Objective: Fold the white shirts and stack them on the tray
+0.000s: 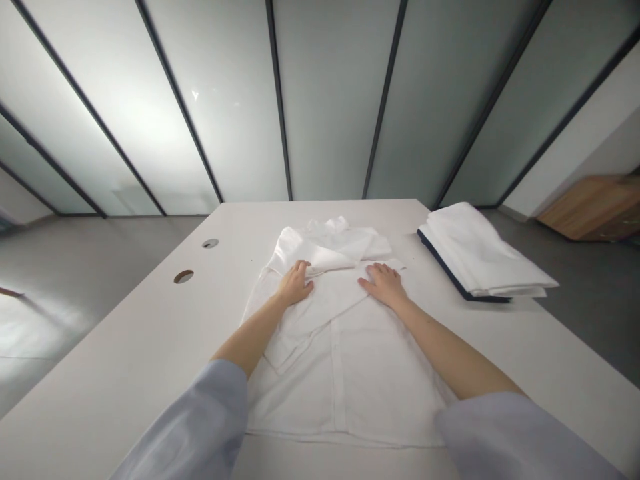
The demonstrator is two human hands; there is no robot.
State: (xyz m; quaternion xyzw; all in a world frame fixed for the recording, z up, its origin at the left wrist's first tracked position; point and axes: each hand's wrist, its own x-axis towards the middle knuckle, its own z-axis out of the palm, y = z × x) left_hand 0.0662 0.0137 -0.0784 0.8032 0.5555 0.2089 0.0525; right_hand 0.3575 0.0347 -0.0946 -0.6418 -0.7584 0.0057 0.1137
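A white button-up shirt (367, 373) lies spread on the table, its button strip running down the middle toward me. Its upper part is bunched and wrinkled at the far end, and a sleeve is laid slantwise across the front. On the left side of the shirt rests my left hand (295, 283), fingers stretched over the cloth near the bunched part. My right hand (385, 283) lies flat on the right side, fingers spread, at about the same height. Neither hand grips the fabric visibly.
The white table (165, 347) has two round cable holes (183, 276) on its left. A stack of folded white cloth (480, 253) with a dark navy layer beneath sits at the right edge. Frosted glass panels (325, 100) stand behind; a wooden cabinet (590, 208) is at far right.
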